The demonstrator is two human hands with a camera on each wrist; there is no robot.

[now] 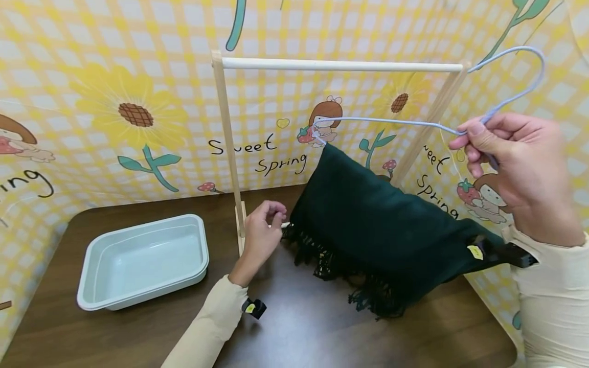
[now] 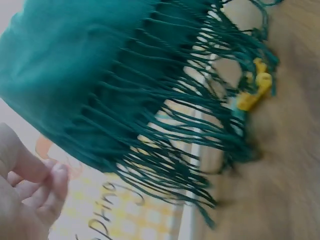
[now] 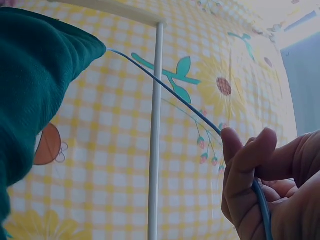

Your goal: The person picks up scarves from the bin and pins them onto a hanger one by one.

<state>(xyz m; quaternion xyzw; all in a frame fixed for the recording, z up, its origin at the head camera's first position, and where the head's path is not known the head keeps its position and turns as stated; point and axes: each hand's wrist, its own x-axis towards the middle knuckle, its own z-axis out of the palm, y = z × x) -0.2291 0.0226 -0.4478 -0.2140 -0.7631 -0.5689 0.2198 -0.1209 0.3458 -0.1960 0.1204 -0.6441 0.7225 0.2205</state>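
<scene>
Right hand point(image 1: 515, 163) pinches a blue hanger point(image 1: 405, 121) bearing a green scarf point(image 1: 382, 220) — left hand point(image 1: 262, 230), fingers loosely curled, holds nothing. Backdrop point(image 1: 115, 76) reads "Sweet Spring".

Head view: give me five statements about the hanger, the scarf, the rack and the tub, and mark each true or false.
1. The right hand grips the blue hanger near its hook. True.
2. The green scarf lies in the tub. False: it drapes over the hanger's bar, and the tub holds nothing.
3. The hanger's hook sits on the wooden rack. False: it is held off beside the rack's right end.
4. The scarf's fringe hangs down toward the table. True.
5. The left hand grips the scarf. False: it is beside the fringe, holding nothing.
</scene>
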